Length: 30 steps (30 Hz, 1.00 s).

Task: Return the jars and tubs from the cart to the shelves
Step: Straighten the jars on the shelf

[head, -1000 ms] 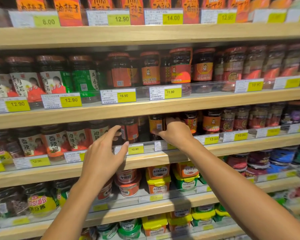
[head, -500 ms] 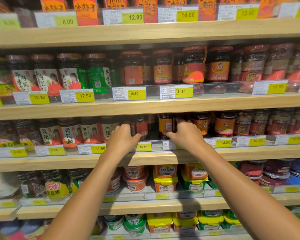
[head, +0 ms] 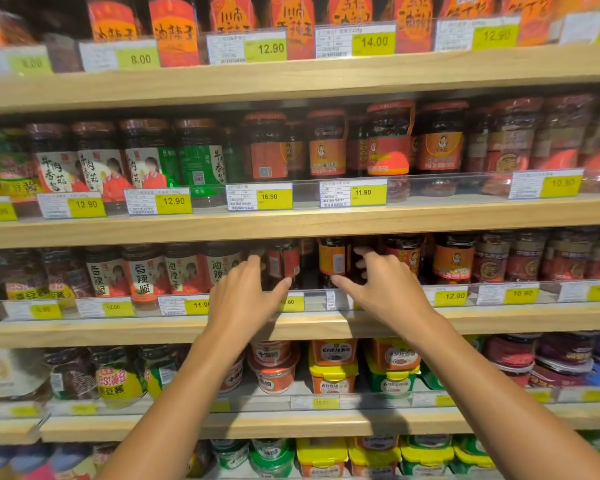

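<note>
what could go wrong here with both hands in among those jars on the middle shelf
The left hand and right hand reach over the clear front rail among tightly packed jars, so a nudge might topple the red-label jar or orange-label jar. The glass looks breakable. Pulling back may catch the price tags.

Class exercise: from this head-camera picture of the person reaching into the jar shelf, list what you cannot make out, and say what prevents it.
1. Head view: whether the left hand grips a jar; its back covers its fingers.
2. The price tag behind the left thumb: first digits hidden.
3. The cart: outside the frame.
4. The far-left top tag: blurred.
5. The bottom tubs: cut by the lower edge.
</note>
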Motion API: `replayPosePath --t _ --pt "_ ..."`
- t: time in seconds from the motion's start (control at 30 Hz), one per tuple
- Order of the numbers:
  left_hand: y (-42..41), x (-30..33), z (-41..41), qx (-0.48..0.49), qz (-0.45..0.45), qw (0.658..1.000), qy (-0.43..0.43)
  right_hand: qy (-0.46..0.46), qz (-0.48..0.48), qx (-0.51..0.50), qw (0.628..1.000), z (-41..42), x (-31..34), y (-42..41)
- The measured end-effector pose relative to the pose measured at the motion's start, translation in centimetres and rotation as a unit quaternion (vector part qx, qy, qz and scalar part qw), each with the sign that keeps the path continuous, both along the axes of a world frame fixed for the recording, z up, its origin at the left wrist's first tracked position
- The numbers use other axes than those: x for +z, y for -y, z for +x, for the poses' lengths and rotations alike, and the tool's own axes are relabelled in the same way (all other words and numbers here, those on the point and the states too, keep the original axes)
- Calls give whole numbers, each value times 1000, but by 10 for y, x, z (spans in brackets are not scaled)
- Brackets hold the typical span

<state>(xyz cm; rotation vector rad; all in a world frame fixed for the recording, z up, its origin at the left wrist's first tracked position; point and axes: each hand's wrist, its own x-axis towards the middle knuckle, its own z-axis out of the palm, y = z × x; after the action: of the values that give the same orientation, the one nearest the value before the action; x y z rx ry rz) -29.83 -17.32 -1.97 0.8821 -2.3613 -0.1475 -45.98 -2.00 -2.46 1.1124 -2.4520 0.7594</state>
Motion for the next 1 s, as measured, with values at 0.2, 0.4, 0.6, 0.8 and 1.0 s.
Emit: replayPosePath --t 0.2,0.4,0.6,0.8,1.0 --pt "-19 5 45 -113 -45 988 -94 -40 -53 96 993 31 16 -57" --pt "-45 55 40 -159 -123 968 -152 -109 -130 82 982 31 66 -91" --pt "-69 105 -6 -216 -169 949 -155 -160 -149 41 975 -4 115 -122" --pt "-96 129 -63 -232 -225 941 -106 -167 -69 -15 983 -43 142 -135" --pt "-101 123 -97 -210 -226 948 -75 -160 -3 9 987 -59 142 -135"
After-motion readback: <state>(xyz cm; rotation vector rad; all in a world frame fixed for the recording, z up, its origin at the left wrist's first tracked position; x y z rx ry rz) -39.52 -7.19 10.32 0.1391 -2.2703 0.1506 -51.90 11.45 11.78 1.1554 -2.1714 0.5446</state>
